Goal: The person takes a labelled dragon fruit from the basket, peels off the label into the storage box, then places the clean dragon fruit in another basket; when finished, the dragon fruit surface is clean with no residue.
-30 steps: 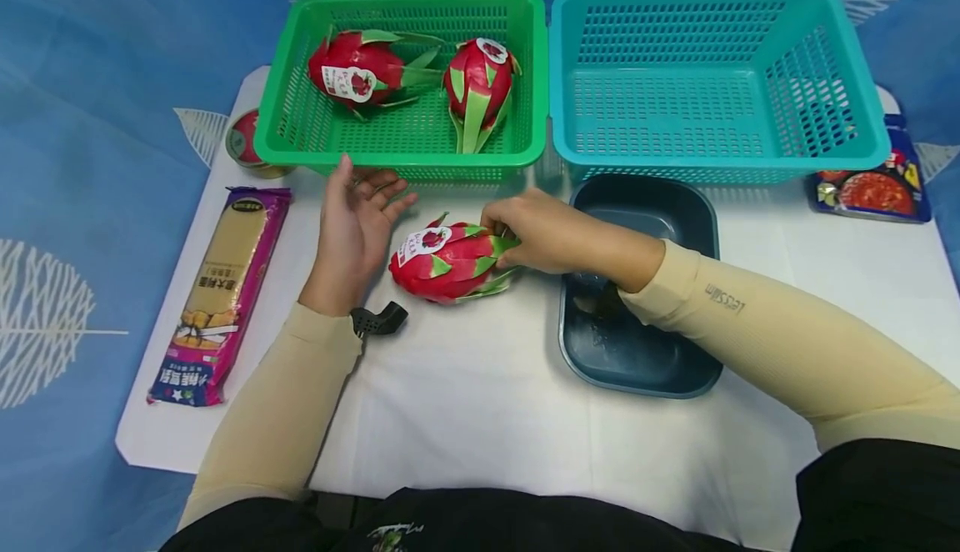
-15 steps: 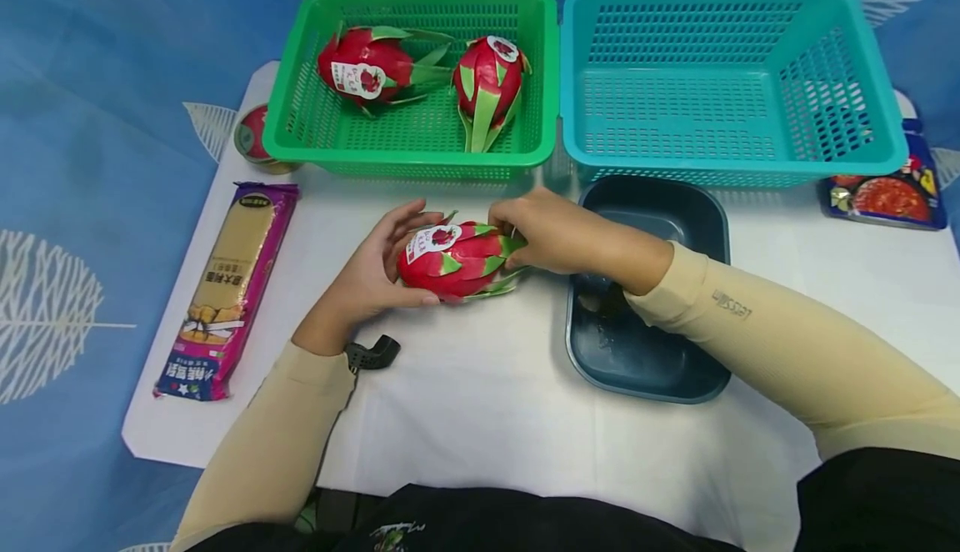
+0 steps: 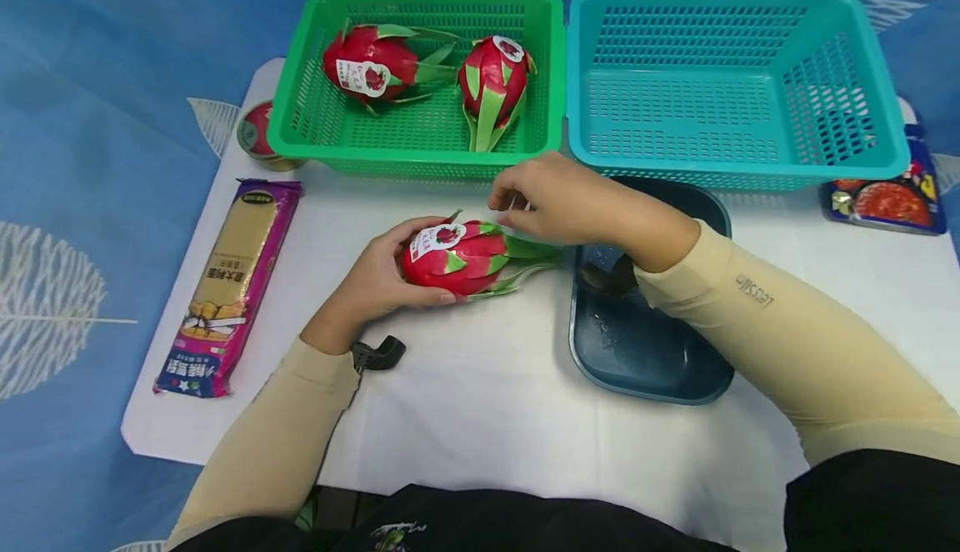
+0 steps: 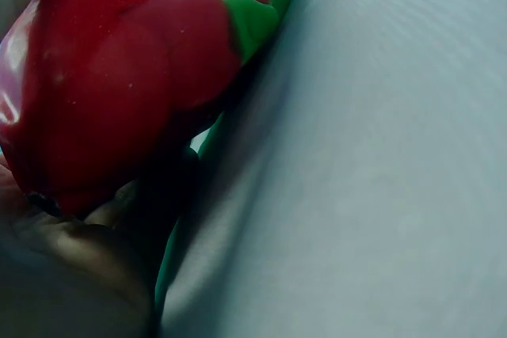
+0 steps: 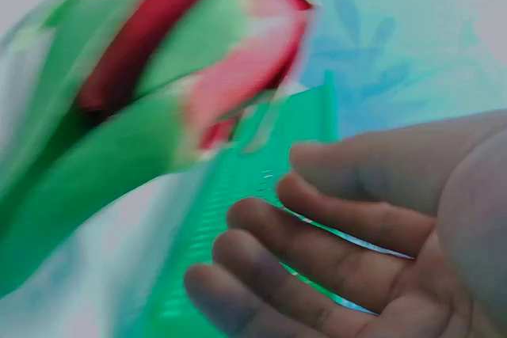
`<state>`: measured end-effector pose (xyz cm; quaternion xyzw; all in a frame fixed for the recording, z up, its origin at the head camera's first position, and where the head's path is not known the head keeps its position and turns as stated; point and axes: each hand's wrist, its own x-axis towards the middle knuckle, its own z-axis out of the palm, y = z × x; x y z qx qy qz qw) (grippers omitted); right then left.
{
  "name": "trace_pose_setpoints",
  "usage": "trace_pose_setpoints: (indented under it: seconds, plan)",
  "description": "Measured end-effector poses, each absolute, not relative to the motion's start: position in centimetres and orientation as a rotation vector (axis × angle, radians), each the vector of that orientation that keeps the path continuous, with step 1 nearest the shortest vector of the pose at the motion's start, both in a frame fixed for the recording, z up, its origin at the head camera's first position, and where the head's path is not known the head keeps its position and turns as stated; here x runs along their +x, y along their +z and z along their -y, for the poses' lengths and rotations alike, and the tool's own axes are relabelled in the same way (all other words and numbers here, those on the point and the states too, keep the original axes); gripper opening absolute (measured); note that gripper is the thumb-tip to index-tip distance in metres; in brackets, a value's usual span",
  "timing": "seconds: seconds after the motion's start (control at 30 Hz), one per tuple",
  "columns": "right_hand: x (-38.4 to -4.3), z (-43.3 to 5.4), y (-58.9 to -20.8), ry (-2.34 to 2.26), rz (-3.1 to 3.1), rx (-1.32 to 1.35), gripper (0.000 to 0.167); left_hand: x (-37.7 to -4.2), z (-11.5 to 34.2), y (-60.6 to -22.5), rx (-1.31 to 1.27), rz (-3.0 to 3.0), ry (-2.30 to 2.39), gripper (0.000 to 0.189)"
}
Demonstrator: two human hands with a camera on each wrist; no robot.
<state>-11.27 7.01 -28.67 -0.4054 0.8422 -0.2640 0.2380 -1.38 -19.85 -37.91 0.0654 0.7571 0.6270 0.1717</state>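
Note:
A red dragon fruit (image 3: 480,256) with green scales and a white sticker lies on the white table, its leafy end to the right. My left hand (image 3: 375,281) grips its rounded left end, thumb along the near side; the left wrist view has the red skin (image 4: 119,77) close up between thumb and fingers. Just above the leafy end hovers my right hand (image 3: 562,193), apart from the fruit and holding nothing. In the right wrist view, the fingers of the right hand (image 5: 356,251) are loosely bent beside the blurred green leaves (image 5: 103,164).
A green basket (image 3: 420,162) behind the hands holds two more dragon fruits (image 3: 491,77). Beside it stands a turquoise basket (image 3: 735,170). A dark blue basin (image 3: 645,368) sits under my right forearm. Left are a noodle packet (image 3: 228,285) and a can (image 3: 258,131); right, a pouch (image 3: 892,200).
My left hand has come over from beside the green basket and taken hold of the fruit's left end. My right hand has let go of the leafy end and lifted away.

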Motion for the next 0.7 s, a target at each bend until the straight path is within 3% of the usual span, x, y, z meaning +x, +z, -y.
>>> trace_pose_setpoints:
  seconds: [0.3,0.7]
  plan:
    - [-11.8,-2.1,-28.8,-0.619,-2.24,-1.243,0.021,-1.0,20.0,-38.2,0.215,-2.134,1.802,0.088]
    - [-11.9,-1.1,-28.3,-0.613,-2.254,-1.217,0.011,-1.3,20.0,-38.1,0.226,-2.152,1.779,0.089]
